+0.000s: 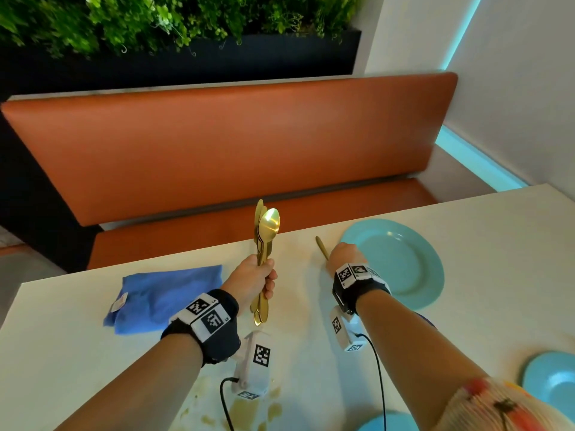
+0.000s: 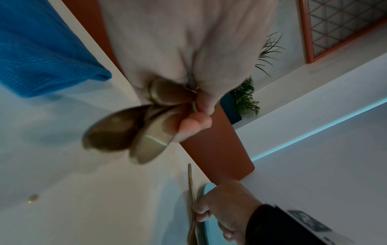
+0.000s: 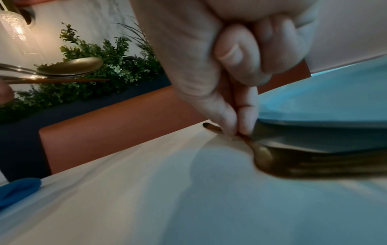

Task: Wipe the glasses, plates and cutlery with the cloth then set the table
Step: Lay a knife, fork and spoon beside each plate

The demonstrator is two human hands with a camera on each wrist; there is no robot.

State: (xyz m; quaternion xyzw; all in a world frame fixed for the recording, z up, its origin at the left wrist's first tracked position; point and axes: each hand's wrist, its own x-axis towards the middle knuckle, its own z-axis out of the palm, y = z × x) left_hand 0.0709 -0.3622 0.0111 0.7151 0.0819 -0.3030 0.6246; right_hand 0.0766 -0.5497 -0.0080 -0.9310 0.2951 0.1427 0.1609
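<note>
My left hand [image 1: 264,275] grips a bundle of gold cutlery [image 1: 267,231] upright above the white table [image 1: 77,368], spoon bowls at both ends. The left wrist view shows the fingers [image 2: 196,116] curled round those spoons [image 2: 125,132]. My right hand [image 1: 340,256] pinches the handle of a single gold utensil [image 1: 322,247] that lies on the table just left of a teal plate [image 1: 401,265]. In the right wrist view thumb and fingertips [image 3: 236,129] hold that utensil [image 3: 263,155] low beside the plate [image 3: 326,102]; its wide end is blurred. A folded blue cloth [image 1: 165,297] lies to the left.
An orange bench [image 1: 217,144] runs along the table's far edge, with a dark planter of greenery [image 1: 155,26] behind it. More teal plates sit at the near right [image 1: 550,377] and bottom edge [image 1: 389,423]. Brownish stains [image 1: 273,409] mark the table near me.
</note>
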